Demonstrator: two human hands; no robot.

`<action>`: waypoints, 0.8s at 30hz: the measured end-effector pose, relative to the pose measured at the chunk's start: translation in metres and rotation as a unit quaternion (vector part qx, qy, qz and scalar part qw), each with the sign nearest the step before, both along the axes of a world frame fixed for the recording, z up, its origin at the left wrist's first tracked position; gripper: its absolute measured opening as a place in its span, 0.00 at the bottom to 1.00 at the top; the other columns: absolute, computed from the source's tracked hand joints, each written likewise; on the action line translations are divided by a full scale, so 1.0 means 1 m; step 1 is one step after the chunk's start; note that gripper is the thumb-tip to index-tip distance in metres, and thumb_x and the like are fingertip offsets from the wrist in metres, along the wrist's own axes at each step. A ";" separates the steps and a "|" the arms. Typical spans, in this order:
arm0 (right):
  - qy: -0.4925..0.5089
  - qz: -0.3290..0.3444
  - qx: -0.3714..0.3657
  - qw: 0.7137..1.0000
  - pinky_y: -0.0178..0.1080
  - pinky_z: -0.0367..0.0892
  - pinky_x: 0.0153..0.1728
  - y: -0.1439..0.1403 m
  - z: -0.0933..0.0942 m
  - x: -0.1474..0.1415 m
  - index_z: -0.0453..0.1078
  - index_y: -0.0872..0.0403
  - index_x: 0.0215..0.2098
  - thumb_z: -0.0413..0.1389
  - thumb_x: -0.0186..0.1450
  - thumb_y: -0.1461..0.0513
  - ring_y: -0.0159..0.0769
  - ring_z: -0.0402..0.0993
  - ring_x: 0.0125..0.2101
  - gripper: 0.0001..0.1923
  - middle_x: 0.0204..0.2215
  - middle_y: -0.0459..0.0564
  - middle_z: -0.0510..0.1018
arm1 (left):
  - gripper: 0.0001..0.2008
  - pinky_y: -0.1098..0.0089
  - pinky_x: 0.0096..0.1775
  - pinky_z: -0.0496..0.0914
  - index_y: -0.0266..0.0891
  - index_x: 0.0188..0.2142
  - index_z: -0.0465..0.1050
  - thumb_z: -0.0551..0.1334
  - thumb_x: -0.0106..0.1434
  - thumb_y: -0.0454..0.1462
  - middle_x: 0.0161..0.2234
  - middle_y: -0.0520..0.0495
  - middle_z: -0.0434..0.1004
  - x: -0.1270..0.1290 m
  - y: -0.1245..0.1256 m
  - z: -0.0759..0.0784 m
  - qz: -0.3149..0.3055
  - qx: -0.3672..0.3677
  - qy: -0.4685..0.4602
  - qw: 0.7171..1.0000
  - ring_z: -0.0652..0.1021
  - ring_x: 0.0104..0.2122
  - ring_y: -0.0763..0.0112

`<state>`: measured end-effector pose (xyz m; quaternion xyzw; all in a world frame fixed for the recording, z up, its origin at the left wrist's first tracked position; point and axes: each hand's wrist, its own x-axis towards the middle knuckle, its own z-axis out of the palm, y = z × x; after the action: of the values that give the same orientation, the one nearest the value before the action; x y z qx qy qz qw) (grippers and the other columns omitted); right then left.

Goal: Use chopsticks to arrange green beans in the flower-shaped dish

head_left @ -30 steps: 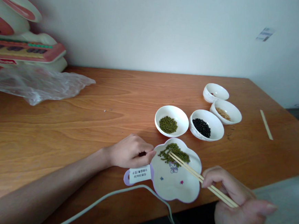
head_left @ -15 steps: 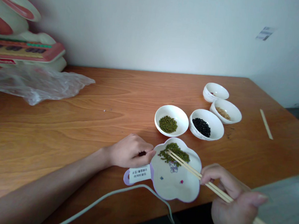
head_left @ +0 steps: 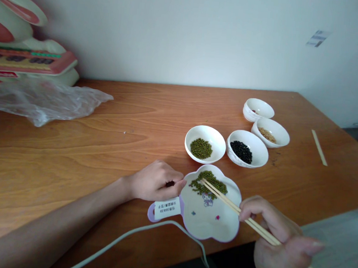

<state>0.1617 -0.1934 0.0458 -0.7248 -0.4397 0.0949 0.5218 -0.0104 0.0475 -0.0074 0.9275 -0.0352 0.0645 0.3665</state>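
On near table edge, head view: flower-shaped plate (head_left: pixel 209 223) being steadied by left hand (head_left: pixel 156 182), fingers curled closed against rim. Chopsticks (head_left: pixel 223 199) being gripped by right hand (head_left: pixel 277 245), tips being pressed into green beans (head_left: pixel 210 182) at plate's far side. Tips best being kept level, closed gently; plate best being held firm against sliding.
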 end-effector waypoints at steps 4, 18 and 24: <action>0.010 0.010 0.003 1.000 0.38 0.63 0.24 0.000 0.000 -0.001 0.71 0.52 0.22 0.23 0.64 0.32 0.36 0.72 0.23 0.48 0.22 0.47 0.77 | 0.16 0.70 0.27 0.56 0.38 0.27 0.61 0.53 0.73 0.38 0.21 0.55 0.63 0.000 0.000 0.000 -0.001 -0.002 -0.004 1.000 0.64 0.21 0.79; 0.027 0.032 0.042 0.998 0.39 0.65 0.28 -0.010 -0.021 0.011 0.74 0.51 0.25 0.27 0.71 0.37 0.38 0.75 0.27 0.43 0.24 0.50 0.78 | 0.17 0.70 0.27 0.56 0.38 0.26 0.61 0.53 0.73 0.37 0.21 0.54 0.63 0.000 -0.002 0.002 0.000 0.001 -0.007 1.000 0.64 0.21 0.78; 0.055 -0.001 0.068 0.996 0.41 0.64 0.29 -0.010 -0.013 0.005 0.77 0.51 0.24 0.30 0.69 0.35 0.40 0.75 0.27 0.44 0.23 0.50 0.78 | 0.17 0.71 0.27 0.57 0.38 0.26 0.63 0.53 0.73 0.37 0.21 0.54 0.65 0.000 -0.002 0.003 0.001 0.003 -0.020 1.000 0.65 0.21 0.78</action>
<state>0.1664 -0.2038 0.0332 -0.6818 -0.4153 0.1045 0.5931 -0.0104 0.0459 -0.0043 0.9273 -0.0418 0.0831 0.3626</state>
